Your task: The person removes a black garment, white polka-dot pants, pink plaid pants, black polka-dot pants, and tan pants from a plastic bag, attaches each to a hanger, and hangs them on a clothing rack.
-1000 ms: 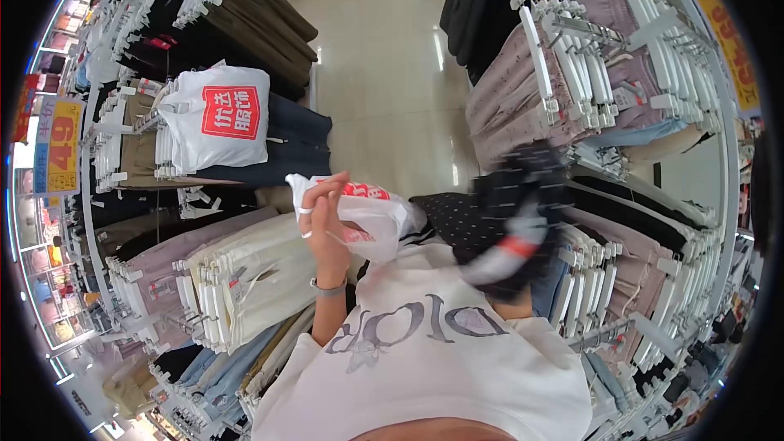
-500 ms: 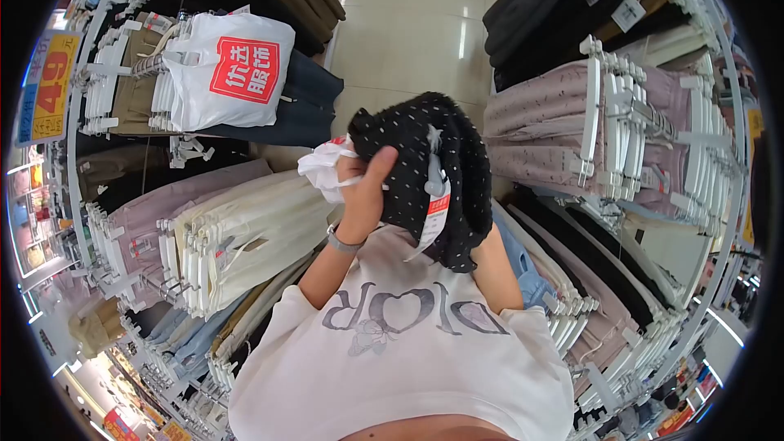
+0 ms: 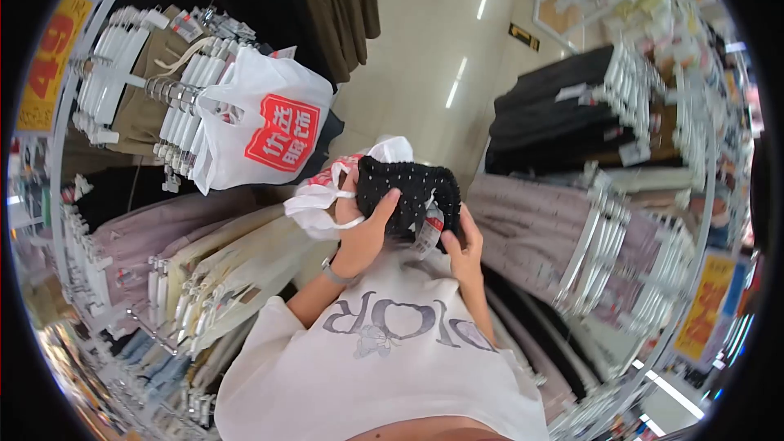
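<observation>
A black garment (image 3: 398, 184) with small white flecks is bunched up in front of my chest. My left hand (image 3: 365, 233) grips its left side, thumb on top and the other fingers hidden beneath. From this hand hangs a white plastic bag (image 3: 314, 216) with red print, its handle looped by the fingers. At the garment's right edge my right hand (image 3: 467, 255) is closed on the fabric between thumb and fingers. Between the hands a tag (image 3: 429, 235) with red and white print dangles from the cloth.
A white bag (image 3: 269, 126) with a red label hangs over the left rack of trousers. Cream trousers (image 3: 233, 265) hang below it. To the right are black trousers (image 3: 555, 110) and mauve trousers (image 3: 531, 216) on white hangers. A tiled aisle floor (image 3: 416, 41) runs ahead.
The garment has been gathered smaller and lowered toward my chest. My right hand, earlier hidden behind it, now shows at its right edge. The view has turned and shifted along the aisle.
</observation>
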Available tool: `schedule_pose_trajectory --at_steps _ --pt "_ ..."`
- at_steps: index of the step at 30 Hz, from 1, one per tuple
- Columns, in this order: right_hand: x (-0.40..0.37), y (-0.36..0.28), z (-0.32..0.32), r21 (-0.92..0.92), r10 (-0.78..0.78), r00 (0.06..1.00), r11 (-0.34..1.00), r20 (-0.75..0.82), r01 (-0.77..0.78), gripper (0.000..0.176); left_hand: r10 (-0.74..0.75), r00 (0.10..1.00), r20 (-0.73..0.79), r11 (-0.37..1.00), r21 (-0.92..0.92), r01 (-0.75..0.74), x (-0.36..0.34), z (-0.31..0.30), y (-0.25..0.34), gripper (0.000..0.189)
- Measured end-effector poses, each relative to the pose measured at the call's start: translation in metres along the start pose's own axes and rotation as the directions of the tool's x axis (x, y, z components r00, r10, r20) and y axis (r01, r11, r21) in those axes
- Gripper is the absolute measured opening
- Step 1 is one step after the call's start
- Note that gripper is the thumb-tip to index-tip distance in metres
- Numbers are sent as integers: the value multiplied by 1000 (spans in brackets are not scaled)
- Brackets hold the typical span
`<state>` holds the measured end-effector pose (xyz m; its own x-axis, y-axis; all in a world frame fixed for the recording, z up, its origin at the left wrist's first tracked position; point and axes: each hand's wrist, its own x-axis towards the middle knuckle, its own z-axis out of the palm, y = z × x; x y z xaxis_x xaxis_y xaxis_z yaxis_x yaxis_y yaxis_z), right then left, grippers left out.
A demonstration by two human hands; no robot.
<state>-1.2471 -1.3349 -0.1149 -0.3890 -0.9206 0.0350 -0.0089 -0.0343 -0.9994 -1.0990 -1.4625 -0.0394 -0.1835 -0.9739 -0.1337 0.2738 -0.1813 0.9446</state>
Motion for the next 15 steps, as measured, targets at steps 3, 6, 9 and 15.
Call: schedule_pose_trajectory --at_steps 3,6,9,15 --pt "59 11 4 -38 144 989 989 -34 -145 30 -23 1000 18 996 -82 25 41 -26 0 28" --pt "116 20 2 -217 197 979 955 -56 -205 24 -14 998 54 999 -39 16 67 -50 10 28" --pt "178 12 3 -318 96 995 944 -7 -94 23 -3 1000 -20 999 -44 2 82 -68 14 32" --pt "287 -49 27 -60 257 839 964 480 -260 91 94 966 -240 995 63 -81 102 -104 11 30"
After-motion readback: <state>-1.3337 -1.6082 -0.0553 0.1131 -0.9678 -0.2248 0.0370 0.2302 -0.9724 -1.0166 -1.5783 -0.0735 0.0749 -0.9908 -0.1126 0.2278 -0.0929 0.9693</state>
